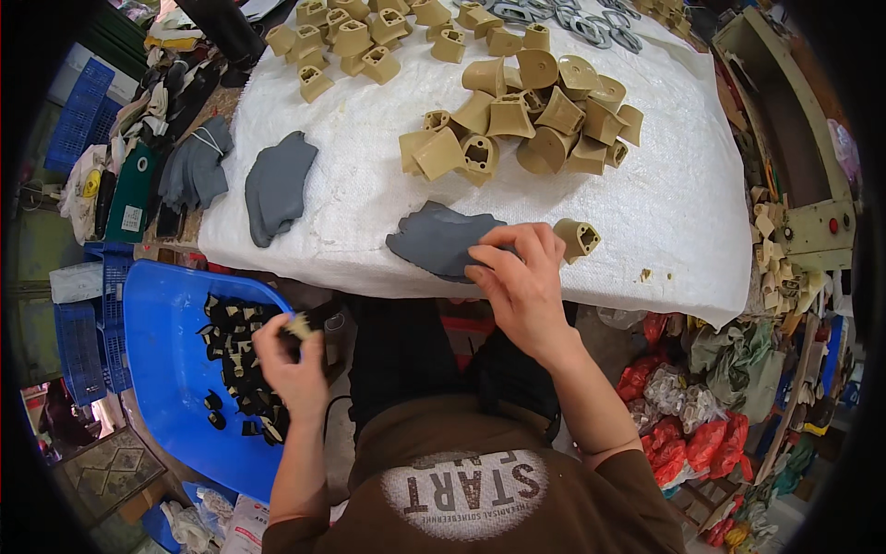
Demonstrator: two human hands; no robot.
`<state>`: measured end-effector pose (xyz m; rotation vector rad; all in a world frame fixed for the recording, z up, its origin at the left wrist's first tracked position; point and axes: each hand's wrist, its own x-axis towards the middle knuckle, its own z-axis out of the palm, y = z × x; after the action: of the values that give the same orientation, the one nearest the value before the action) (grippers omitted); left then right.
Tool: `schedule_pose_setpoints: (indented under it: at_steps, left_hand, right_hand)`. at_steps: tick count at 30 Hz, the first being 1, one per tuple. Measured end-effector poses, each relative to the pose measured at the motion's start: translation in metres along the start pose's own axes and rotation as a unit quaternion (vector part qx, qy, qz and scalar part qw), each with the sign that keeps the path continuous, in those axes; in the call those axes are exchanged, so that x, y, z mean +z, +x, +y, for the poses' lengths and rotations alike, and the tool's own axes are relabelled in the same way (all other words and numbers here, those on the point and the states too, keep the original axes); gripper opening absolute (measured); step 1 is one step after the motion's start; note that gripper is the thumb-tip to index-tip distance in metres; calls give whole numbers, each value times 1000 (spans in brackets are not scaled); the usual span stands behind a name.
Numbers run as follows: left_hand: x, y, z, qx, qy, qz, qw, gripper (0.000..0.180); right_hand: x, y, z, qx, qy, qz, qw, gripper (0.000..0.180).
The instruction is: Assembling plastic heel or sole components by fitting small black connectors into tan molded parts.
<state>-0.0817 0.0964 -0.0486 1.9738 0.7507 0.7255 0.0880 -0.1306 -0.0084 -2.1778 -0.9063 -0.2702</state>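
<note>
My left hand (293,365) hangs over a blue basin (148,305) at the left, its fingers closed round a small tan and dark piece (301,327), which looks like a shoe heel. Inside the basin lie several black and tan heels (242,355). At the table's near edge, the thumb and fingers of my right hand (526,286) pinch the right end of a stack of dark grey cut pieces (434,238), thin and leather-like. Just beyond that hand one bare tan heel (578,239) lies with its holed end showing.
A pile of tan heels (559,113) sits mid-table on the white woven sheet (341,222); more heels (351,39) are at the back. Another grey stack (281,187) lies to the left. Grey rings (591,32) lie at the far right. Bags (683,434) crowd the floor at right.
</note>
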Motion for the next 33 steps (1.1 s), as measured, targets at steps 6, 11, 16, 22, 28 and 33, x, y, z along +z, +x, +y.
schedule_pose_setpoints:
  at_steps: [6,11,16,22,28,33]
  left_hand:
    - [-92,-1,-68,-17,438,149,886,52]
    - [-43,20,-11,107,262,98,954,35]
    - [51,20,71,317,-6,-137,939,23]
    - [109,22,84,422,10,-174,890,23]
    - [115,22,86,359,12,-181,915,25]
    - [100,20,116,377,17,-184,907,19]
  right_hand:
    - [2,10,0,-7,-22,-29,999,22]
    - [9,15,0,-12,-62,-48,997,13]
    - [13,22,6,8,-22,-63,998,7]
    - [12,22,9,71,54,-57,994,3]
    - [-8,4,8,135,266,167,940,6]
    - [-22,-11,6,69,186,217,956,15]
